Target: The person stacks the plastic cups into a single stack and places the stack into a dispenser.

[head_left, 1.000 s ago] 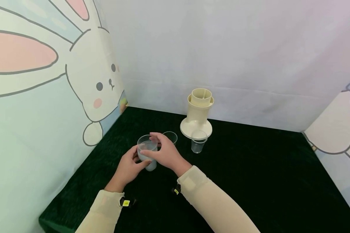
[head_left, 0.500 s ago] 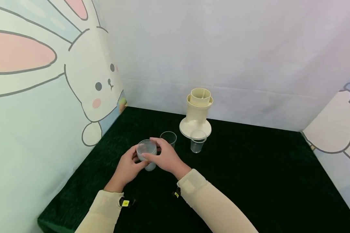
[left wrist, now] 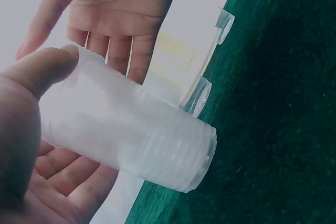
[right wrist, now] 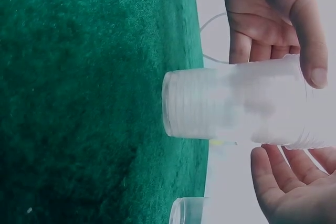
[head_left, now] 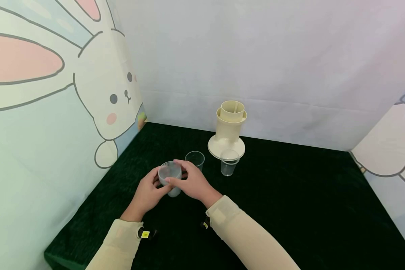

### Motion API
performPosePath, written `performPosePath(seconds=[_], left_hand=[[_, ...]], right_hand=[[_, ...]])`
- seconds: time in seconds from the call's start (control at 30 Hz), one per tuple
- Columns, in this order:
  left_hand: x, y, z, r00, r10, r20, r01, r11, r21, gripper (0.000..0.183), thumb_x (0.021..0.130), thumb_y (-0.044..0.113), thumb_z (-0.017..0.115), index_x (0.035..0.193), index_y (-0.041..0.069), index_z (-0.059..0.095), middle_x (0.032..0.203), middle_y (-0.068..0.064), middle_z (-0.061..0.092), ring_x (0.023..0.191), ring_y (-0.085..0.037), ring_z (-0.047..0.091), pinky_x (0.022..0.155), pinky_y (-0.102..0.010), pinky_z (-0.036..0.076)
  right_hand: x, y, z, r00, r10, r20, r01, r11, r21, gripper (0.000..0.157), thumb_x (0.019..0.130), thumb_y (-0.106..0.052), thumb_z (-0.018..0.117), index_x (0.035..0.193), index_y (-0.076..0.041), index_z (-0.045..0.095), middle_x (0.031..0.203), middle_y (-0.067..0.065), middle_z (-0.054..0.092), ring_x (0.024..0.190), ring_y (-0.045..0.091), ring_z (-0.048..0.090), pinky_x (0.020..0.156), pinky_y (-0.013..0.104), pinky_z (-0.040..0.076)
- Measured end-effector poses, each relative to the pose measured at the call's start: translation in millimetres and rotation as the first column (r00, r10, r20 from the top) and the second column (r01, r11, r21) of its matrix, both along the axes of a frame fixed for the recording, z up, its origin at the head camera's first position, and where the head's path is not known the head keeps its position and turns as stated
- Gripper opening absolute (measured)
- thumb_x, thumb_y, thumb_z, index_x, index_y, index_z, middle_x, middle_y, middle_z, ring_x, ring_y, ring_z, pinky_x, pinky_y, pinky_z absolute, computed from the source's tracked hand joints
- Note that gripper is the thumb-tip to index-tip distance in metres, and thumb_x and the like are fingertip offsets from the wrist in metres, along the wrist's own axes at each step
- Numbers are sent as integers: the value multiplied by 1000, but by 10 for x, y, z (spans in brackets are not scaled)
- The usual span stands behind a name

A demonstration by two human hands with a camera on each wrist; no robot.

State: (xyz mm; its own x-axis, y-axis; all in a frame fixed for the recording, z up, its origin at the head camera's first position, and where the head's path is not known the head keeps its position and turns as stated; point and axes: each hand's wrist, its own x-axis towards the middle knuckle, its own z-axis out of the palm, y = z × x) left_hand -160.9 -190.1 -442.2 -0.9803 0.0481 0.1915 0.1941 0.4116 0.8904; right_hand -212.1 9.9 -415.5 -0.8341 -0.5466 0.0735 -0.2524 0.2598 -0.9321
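Two hands, the left hand [head_left: 145, 194] and the right hand [head_left: 195, 184], grip a stack of nested clear cups [head_left: 170, 173] left of centre in the lower half of the head view. Left fingers curl round its side; right thumb and fingers hold near the rim. Slightly above stands one clear cup [head_left: 196, 158]; another clear cup [head_left: 228, 168], further right, overlaps a cream stand [head_left: 228, 131].

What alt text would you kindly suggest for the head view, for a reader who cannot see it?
A person's left hand and right hand hold a stack of clear plastic cups over a dark green cloth. Beyond, one clear cup stands behind the right hand, another cup before a cream cylindrical stand; a cartoon rabbit decorates the left backdrop.
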Motion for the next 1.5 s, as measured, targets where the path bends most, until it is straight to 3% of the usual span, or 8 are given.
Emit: performPosePath(seconds=[0.3, 0.47, 0.73, 1.1, 1.3, 1.5], left_hand=[[-5, -2, 19, 1000, 11, 2, -11, 1000, -4, 63, 94, 32, 79, 146, 11, 50, 140, -9, 58, 128, -25, 59, 105, -43, 51], [-27, 3, 16, 1000, 16, 5, -16, 1000, -26, 67, 92, 38, 79, 147, 14, 49, 141, -6, 57, 128, -23, 58, 104, -41, 51], [-16, 16, 43, 999, 23, 34, -22, 999, -25, 70, 91, 34, 81, 148, 12, 47, 142, -9, 55, 130, -26, 58, 104, -45, 51], [-7, 31, 43, 998, 44, 47, -41, 998, -48, 74, 90, 39, 81, 150, 13, 47, 144, -10, 54, 131, -29, 56, 106, -48, 50], [-2, 40, 55, 997, 50, 51, -48, 998, -50, 75, 89, 40, 82, 149, 12, 47, 143, -10, 55, 130, -29, 57, 107, -48, 49], [-9, 41, 49, 996, 57, 65, -53, 997, -57, 75, 88, 38, 83, 149, 14, 47, 143, -9, 55, 131, -30, 56, 107, -48, 49]], right_hand=[[20, 22, 23, 1000, 3, -10, -2, 999, 45, 75, 96, -52, 69, 159, -25, 39, 156, -2, 44, 124, 15, 57, 102, 38, 52], [14, 78, 29, 1000, 6, -21, -6, 1000, 27, 69, 100, -47, 67, 158, -22, 40, 150, -2, 49, 127, 13, 54, 108, 40, 48], [67, 193, 88, 998, 3, -55, -2, 1000, 8, 61, 103, -44, 63, 156, -21, 44, 144, -2, 55, 130, 14, 53, 109, 40, 47], [107, 392, 204, 996, -27, -85, 18, 994, -112, 56, 104, -33, 64, 154, -17, 45, 147, 1, 54, 133, 16, 52, 111, 47, 45], [79, 506, 225, 993, -68, -94, 52, 986, -159, 57, 103, -36, 65, 153, -16, 47, 146, 3, 55, 132, 19, 54, 110, 50, 46], [19, 660, 259, 986, -146, -78, 128, 971, -204, 53, 102, -40, 65, 150, -21, 50, 144, -2, 56, 132, 16, 54, 110, 44, 46]])
